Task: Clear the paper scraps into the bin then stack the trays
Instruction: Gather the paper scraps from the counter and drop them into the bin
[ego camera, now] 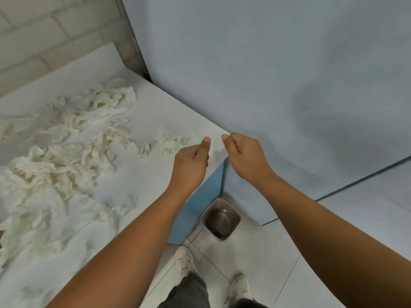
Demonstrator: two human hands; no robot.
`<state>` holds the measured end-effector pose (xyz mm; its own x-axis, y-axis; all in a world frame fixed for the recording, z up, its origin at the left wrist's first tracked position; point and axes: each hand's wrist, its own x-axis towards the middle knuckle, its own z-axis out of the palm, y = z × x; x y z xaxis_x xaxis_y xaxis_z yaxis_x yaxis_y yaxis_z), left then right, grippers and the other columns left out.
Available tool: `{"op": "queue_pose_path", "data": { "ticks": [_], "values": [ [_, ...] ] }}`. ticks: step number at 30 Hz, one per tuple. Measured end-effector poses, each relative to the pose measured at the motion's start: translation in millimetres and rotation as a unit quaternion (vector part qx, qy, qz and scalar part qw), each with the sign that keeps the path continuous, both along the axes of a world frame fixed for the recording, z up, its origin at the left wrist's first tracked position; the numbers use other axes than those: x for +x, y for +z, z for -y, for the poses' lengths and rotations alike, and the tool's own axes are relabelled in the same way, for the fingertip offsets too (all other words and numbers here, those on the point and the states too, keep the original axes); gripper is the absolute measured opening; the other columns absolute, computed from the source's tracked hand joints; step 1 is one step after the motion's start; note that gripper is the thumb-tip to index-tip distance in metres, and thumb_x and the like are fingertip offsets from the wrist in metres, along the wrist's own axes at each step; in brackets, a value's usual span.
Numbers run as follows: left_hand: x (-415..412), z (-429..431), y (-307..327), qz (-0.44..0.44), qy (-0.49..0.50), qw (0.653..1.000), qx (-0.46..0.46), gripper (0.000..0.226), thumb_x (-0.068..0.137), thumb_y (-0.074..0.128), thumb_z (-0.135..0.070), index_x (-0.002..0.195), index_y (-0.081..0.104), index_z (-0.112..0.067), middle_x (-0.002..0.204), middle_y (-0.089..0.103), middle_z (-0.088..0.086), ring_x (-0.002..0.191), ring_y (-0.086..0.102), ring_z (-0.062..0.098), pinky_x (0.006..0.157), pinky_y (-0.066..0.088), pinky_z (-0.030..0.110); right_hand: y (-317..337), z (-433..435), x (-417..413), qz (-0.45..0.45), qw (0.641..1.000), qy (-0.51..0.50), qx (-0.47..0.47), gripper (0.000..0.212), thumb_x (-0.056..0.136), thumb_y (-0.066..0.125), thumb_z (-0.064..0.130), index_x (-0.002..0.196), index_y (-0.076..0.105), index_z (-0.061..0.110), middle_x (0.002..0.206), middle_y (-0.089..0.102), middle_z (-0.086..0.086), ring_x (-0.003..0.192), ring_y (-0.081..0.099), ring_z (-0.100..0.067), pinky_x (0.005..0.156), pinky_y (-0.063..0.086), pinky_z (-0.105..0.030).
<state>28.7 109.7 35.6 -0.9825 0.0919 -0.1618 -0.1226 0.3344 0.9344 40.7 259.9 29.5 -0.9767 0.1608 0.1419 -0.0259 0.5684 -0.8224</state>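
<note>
Crumpled white paper scraps (pixel 66 156) lie spread over the left and middle of a white table (pixel 178 116). A few smaller scraps (pixel 171 142) sit close to the table's right corner. My left hand (pixel 192 162) hovers over that corner with fingers curled and thumb sticking out, holding nothing. My right hand (pixel 243 155) is just past the table's edge, fingers curled likewise and empty. A brown bin (pixel 220 218) stands on the floor below, beside the table's blue side panel. No trays are in view.
A pale blue wall (pixel 266 63) rises right behind the table corner. A white brick wall (pixel 44 36) is at the far left. My two feet (pixel 184 261) stand on the tiled floor near the bin.
</note>
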Motion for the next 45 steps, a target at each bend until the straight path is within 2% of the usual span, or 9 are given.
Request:
{"op": "queue_pose_path", "data": {
  "ticks": [9, 14, 20, 24, 27, 30, 37, 42, 45],
  "values": [
    [69.3, -43.3, -161.4, 0.133, -0.055, 0.986, -0.085, 0.056, 0.102, 0.043, -0.048, 0.055, 0.048, -0.019, 0.051, 0.043, -0.006, 0.049, 0.041, 0.009, 0.048, 0.032, 0.019, -150.2, -40.0, 79.6, 0.229, 0.972, -0.038, -0.037, 0.041, 0.104, 0.037, 0.038, 0.065, 0.042, 0.027, 0.064, 0.047, 0.005, 0.06, 0.045, -0.012, 0.061, 0.037, -0.027],
    [67.4, -41.6, -277.6, 0.226, -0.095, 0.957, -0.153, 0.046, 0.104, 0.038, -0.035, 0.106, 0.059, 0.006, 0.106, 0.062, 0.029, 0.104, 0.06, 0.038, 0.088, 0.049, 0.05, -278.2, -38.5, 101.6, 0.334, 0.928, -0.08, -0.143, 0.026, 0.102, 0.035, 0.026, 0.096, 0.06, 0.024, 0.083, 0.056, 0.004, 0.073, 0.051, -0.012, 0.071, 0.041, -0.026],
    [54.6, -26.6, -430.7, 0.299, -0.174, 0.912, -0.222, 0.024, 0.087, 0.04, -0.044, 0.088, 0.061, -0.033, 0.108, 0.064, 0.017, 0.089, 0.059, 0.03, 0.079, 0.047, 0.038, -414.2, -50.2, 113.4, 0.448, 0.89, -0.044, -0.074, 0.033, 0.103, 0.034, 0.017, 0.128, 0.057, 0.014, 0.109, 0.057, -0.007, 0.08, 0.054, -0.012, 0.07, 0.042, -0.021],
    [51.1, -19.0, -512.9, 0.276, -0.233, 0.887, -0.288, 0.024, 0.096, 0.05, -0.019, 0.115, 0.063, -0.029, 0.118, 0.064, 0.011, 0.099, 0.062, 0.031, 0.079, 0.053, 0.034, -484.5, -57.9, 121.5, 0.441, 0.898, -0.003, -0.003, 0.04, 0.102, 0.037, 0.012, 0.138, 0.052, 0.021, 0.133, 0.053, -0.008, 0.121, 0.052, -0.025, 0.092, 0.034, -0.019],
    [47.1, -16.9, -562.2, 0.257, -0.234, 0.885, -0.308, 0.028, 0.097, 0.055, -0.014, 0.122, 0.065, -0.017, 0.124, 0.064, 0.011, 0.109, 0.06, 0.031, 0.086, 0.049, 0.03, -525.9, -57.8, 124.3, 0.419, 0.908, -0.016, 0.015, 0.04, 0.101, 0.043, 0.015, 0.139, 0.049, 0.024, 0.131, 0.058, -0.007, 0.117, 0.057, -0.026, 0.097, 0.042, -0.025],
    [39.0, -25.1, -599.9, 0.28, -0.213, 0.887, -0.3, 0.028, 0.096, 0.059, -0.014, 0.124, 0.065, -0.011, 0.126, 0.063, 0.013, 0.111, 0.06, 0.03, 0.086, 0.044, 0.024, -554.7, -54.2, 123.9, 0.405, 0.913, -0.054, 0.001, 0.029, 0.1, 0.049, 0.019, 0.127, 0.05, 0.026, 0.116, 0.064, -0.009, 0.093, 0.062, -0.024, 0.077, 0.051, -0.029],
    [22.5, -33.0, -630.9, 0.278, -0.142, 0.906, -0.286, 0.052, 0.092, 0.068, -0.021, 0.141, 0.052, -0.018, 0.136, 0.059, 0.007, 0.125, 0.056, 0.029, 0.106, 0.046, 0.043, -577.8, -48.4, 121.4, 0.385, 0.919, -0.087, -0.005, 0.024, 0.098, 0.055, 0.019, 0.122, 0.059, 0.021, 0.113, 0.065, -0.005, 0.093, 0.06, -0.019, 0.081, 0.046, -0.024],
    [17.2, -3.1, -619.3, 0.199, -0.078, 0.935, -0.285, 0.045, 0.089, 0.046, 0.007, 0.124, 0.064, -0.014, 0.119, 0.068, 0.01, 0.106, 0.065, 0.028, 0.094, 0.053, 0.037, -571.7, -40.5, 106.2, 0.361, 0.926, -0.106, -0.026, 0.029, 0.095, 0.057, 0.014, 0.124, 0.062, 0.02, 0.121, 0.065, -0.006, 0.106, 0.061, -0.024, 0.086, 0.041, -0.021],
    [24.8, 7.6, -611.9, 0.18, -0.088, 0.936, -0.289, 0.038, 0.091, 0.045, 0.009, 0.117, 0.065, -0.009, 0.112, 0.067, 0.008, 0.102, 0.063, 0.024, 0.081, 0.046, 0.016, -577.0, -26.3, 93.2, 0.352, 0.932, -0.086, -0.027, 0.031, 0.094, 0.057, 0.011, 0.124, 0.063, 0.019, 0.126, 0.063, -0.006, 0.112, 0.059, -0.025, 0.092, 0.038, -0.02]
  ]
}}
